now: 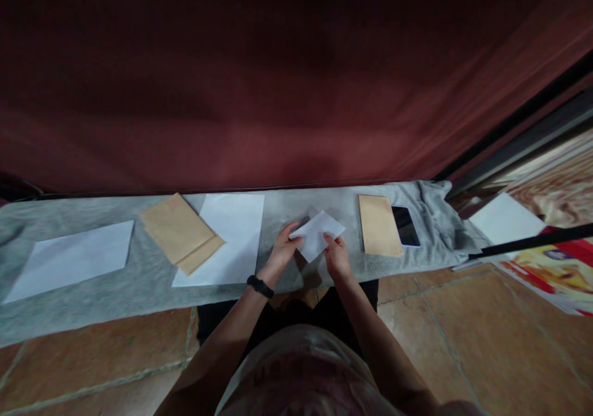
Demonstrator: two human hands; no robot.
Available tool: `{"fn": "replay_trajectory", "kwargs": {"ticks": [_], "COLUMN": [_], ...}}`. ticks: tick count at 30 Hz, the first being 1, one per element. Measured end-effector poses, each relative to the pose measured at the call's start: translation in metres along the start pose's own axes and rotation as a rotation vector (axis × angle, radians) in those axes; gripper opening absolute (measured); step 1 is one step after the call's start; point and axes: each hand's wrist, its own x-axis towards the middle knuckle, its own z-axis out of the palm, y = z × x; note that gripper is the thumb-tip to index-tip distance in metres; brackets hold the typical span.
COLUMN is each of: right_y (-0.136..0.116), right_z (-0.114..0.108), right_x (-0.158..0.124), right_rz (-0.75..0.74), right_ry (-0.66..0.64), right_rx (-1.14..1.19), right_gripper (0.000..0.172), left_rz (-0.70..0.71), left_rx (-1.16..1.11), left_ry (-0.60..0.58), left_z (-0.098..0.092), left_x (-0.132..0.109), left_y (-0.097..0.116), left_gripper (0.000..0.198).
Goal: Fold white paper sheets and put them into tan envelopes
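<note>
Grey-draped surface (104, 211) below, seen from the head. Holding one small white paper (315, 234) just above it, in front of the body, with two hands. Pinching its left corner with the left hand (281, 248), fingers closed on it; gripping the lower right edge with the right hand (339, 258), thumb on top, fingers likewise closed. Wearing one black wristband (260, 286) on the left wrist.

To the left, can count two large white sheets: far sheet (74, 255) on its own, near sheet (236, 243) partly beneath brown envelopes (178, 228), at least two, overlapping and set askew. To the right, can count one brown envelope (380, 224) on top, cannot tell if more than one; then one dark-screened phone (406, 226) right beside it. Facing one dark red curtain (278, 113) behind the surface.
</note>
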Motion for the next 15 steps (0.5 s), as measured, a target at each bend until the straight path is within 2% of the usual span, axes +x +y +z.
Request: {"fn": "replay_trajectory", "kwargs": {"ticks": [4, 7, 9, 11, 13, 15], "right_y": [0.012, 0.013, 0.012, 0.011, 0.009, 0.008], "right_z": [-0.030, -0.044, -0.044, -0.042, -0.039, -0.038], "right_x": [0.008, 0.008, 0.005, 0.001, -0.001, 0.000], "right_rz": [-0.025, -0.144, -0.211, -0.235, -0.246, -0.251], "right_ry": [0.034, -0.040, -0.074, -0.071, -0.080, -0.108], "right_rx": [-0.233, -0.469, -0.634, -0.763, -0.830, -0.844], "right_gripper": [0.051, 0.036, 0.027, 0.026, 0.027, 0.026], "left_rz": [0.142, 0.249, 0.363, 0.486, 0.565, 0.581], "left_rx": [0.396, 0.707, 0.888, 1.032, 1.119, 1.165], "left_ry": [-0.013, 0.012, 0.055, 0.048, -0.050, -0.114], "left_z": [-0.018, -0.020, -0.010, 0.006, 0.026, 0.041], "left_x": [0.008, 0.011, 0.008, 0.001, -0.007, -0.014], "left_y": [0.000, 0.003, 0.003, -0.002, -0.010, -0.019], "left_gripper": [0.061, 0.058, 0.052, 0.047, 0.047, 0.050]}}
